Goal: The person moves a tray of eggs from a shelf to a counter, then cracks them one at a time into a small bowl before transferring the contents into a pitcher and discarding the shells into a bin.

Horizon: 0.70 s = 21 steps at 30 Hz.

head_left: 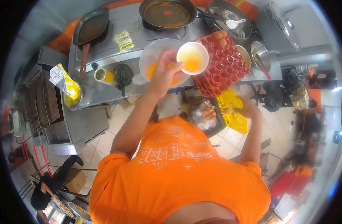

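Observation:
A small white bowl [193,54] with cracked egg in it is gripped at its rim by my left hand [165,72]. It hangs over the right side of a large clear bowl [148,56], which holds orange-yellow yolks. To the right, a red egg tray [230,61] has a few brown eggs [220,38] at its far corner. My right hand [249,109] is low, over a yellow bin lid [234,121], with a brown eggshell [227,111] beside its fingertips; whether the fingers hold it is unclear. Eggshells [208,111] lie in the lined bin below.
Two dark pans [91,28] [167,14] rest on the stove, with a yellow packet [124,41] between them. A yellow jar [105,75] and a yellow pouch [66,82] stand left. Another pan [243,28] holds a white spoon. A person [42,194] is at lower left.

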Each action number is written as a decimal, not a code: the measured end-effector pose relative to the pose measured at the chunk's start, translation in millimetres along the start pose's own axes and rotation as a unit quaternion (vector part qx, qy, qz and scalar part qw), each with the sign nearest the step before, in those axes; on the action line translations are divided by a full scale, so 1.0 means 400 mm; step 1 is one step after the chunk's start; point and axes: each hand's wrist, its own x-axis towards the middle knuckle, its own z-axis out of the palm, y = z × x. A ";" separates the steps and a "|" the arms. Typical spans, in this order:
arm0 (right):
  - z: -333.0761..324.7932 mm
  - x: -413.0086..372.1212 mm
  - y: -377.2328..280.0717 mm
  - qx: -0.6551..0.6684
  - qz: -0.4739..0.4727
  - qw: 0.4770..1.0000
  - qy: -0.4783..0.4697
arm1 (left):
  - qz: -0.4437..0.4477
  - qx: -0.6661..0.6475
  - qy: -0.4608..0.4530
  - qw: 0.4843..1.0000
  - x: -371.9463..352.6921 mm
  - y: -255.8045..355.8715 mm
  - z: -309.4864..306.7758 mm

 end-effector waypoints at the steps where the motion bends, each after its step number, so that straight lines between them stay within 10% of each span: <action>1: -0.015 0.022 -0.016 -0.009 0.014 1.000 0.014 | 0.029 0.060 0.021 0.998 -0.003 0.008 -0.027; 5: -0.132 0.222 -0.064 0.241 -0.012 0.968 0.068 | 0.100 0.121 0.023 0.987 -0.010 0.054 -0.123; 9: -0.188 0.499 -0.147 0.104 -0.117 0.934 0.322 | 0.136 0.165 0.027 0.976 -0.007 0.090 -0.171; 21: -0.139 0.686 -0.061 0.076 0.050 0.974 0.209 | 0.054 0.087 0.099 0.990 0.001 0.076 -0.173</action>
